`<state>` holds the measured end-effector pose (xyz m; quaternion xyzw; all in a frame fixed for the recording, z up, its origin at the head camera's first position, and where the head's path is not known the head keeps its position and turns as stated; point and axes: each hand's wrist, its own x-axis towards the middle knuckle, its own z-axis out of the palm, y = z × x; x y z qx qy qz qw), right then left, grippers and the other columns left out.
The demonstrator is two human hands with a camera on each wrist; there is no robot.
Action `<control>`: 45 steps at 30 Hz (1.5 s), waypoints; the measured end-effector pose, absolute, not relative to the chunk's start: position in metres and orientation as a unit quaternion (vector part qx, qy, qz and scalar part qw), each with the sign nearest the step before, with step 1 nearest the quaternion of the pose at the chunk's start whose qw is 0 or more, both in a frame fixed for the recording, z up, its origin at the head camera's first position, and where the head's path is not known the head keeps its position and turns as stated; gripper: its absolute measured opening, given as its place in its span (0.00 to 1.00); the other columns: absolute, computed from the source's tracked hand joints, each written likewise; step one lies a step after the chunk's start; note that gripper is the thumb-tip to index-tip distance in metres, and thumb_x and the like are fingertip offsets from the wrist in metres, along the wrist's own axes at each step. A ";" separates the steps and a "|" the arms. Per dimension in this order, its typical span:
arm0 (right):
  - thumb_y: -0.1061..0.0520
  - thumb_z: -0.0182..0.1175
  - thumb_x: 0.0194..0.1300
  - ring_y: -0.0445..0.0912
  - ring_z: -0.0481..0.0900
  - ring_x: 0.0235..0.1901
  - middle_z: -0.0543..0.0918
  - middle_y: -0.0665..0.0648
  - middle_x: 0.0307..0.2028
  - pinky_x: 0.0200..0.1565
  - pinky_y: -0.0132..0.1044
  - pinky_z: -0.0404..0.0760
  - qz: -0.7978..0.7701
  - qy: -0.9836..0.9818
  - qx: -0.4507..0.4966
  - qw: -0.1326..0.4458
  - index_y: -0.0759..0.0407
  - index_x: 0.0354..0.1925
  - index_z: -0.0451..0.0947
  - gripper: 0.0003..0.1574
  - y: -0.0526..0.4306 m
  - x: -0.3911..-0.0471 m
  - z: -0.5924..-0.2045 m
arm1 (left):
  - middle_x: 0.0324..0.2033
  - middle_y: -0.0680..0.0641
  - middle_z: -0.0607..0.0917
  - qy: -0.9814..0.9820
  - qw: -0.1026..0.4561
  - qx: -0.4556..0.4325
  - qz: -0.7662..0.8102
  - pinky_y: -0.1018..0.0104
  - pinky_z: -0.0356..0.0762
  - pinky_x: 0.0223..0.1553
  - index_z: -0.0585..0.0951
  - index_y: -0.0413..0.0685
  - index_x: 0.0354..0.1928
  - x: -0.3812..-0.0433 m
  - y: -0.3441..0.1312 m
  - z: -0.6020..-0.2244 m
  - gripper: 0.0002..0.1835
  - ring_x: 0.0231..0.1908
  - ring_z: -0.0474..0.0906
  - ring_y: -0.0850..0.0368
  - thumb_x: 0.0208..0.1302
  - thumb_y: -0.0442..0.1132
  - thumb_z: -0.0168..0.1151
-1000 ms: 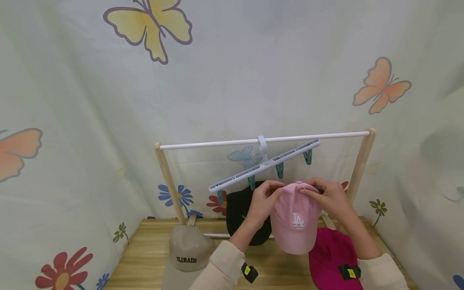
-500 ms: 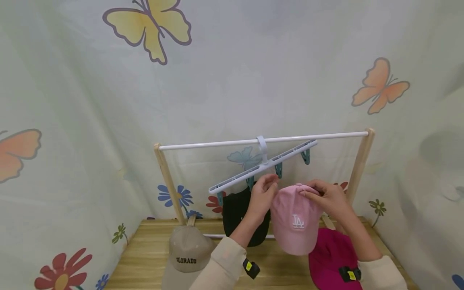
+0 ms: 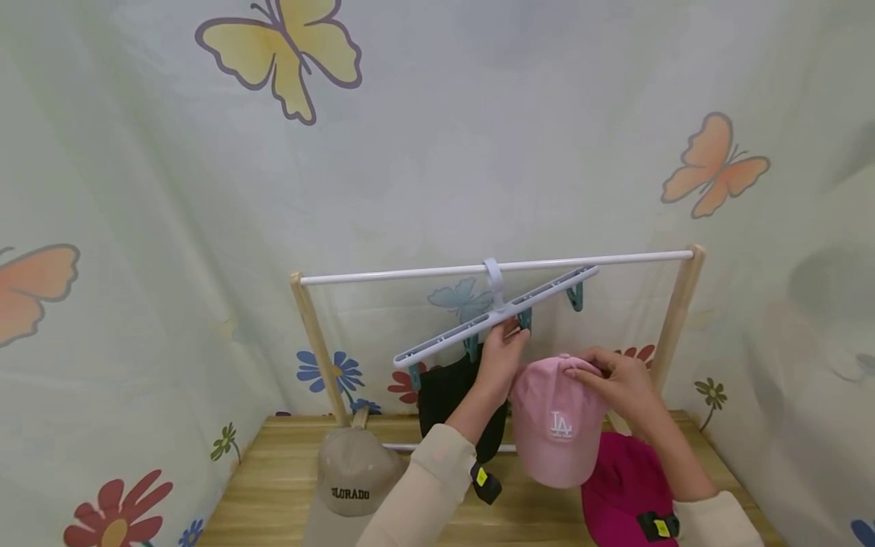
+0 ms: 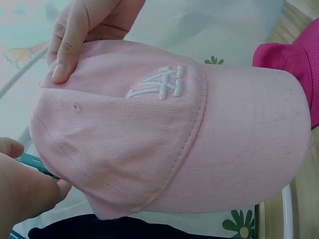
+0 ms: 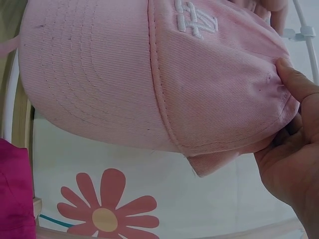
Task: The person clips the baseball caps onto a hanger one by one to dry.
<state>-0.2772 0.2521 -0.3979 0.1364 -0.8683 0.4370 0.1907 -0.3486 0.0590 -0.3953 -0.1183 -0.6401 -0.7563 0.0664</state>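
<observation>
A pink baseball cap [image 3: 557, 422] with white "LA" lettering hangs brim down from my right hand [image 3: 625, 387]. Thumb and fingers pinch its crown, as the right wrist view also shows. My left hand [image 3: 500, 361] reaches up under the pale blue hanger [image 3: 444, 336], its fingers round a teal clip [image 4: 37, 163] just right of the hook. Behind that arm, a black cap [image 3: 437, 399] hangs from another teal clip [image 3: 472, 347]. One more clip [image 3: 576, 296] dangles at the hanger's raised right end, holding nothing.
The hanger hooks over a white rail [image 3: 383, 274] between wooden posts. On the wood-grain table [image 3: 273, 471] lie a beige "Colorado" cap [image 3: 355, 467] at left and a magenta cap [image 3: 622, 486] at right. A patterned curtain [image 3: 437, 152] stands behind.
My left hand has let go of the pink cap and moved up to the teal clip near the hook. The right hand still holds the cap, slightly lower.
</observation>
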 end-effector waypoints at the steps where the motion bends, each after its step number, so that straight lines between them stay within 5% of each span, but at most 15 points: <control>1: 0.48 0.69 0.67 0.47 0.79 0.32 0.87 0.56 0.37 0.31 0.33 0.82 0.437 -0.868 0.136 0.192 0.56 0.46 0.85 0.15 0.252 -0.277 -0.398 | 0.63 0.40 0.78 -0.639 0.068 -0.114 -0.758 0.52 0.71 0.66 0.73 0.40 0.68 -0.350 0.060 -0.395 0.24 0.63 0.75 0.45 0.73 0.37 0.60; 24: 0.49 0.70 0.66 0.45 0.77 0.30 0.87 0.50 0.33 0.30 0.32 0.79 0.401 -0.879 0.158 0.204 0.53 0.45 0.86 0.13 0.249 -0.280 -0.399 | 0.46 0.41 0.87 -0.585 0.101 -0.091 -0.800 0.60 0.82 0.47 0.85 0.44 0.46 -0.362 0.064 -0.395 0.14 0.39 0.82 0.59 0.61 0.40 0.75; 45: 0.48 0.71 0.64 0.43 0.76 0.29 0.86 0.49 0.31 0.28 0.32 0.77 0.398 -0.879 0.159 0.208 0.52 0.43 0.87 0.12 0.247 -0.280 -0.402 | 0.42 0.47 0.88 -0.621 0.087 -0.104 -0.772 0.61 0.83 0.46 0.87 0.44 0.45 -0.354 0.056 -0.397 0.09 0.40 0.81 0.59 0.64 0.37 0.71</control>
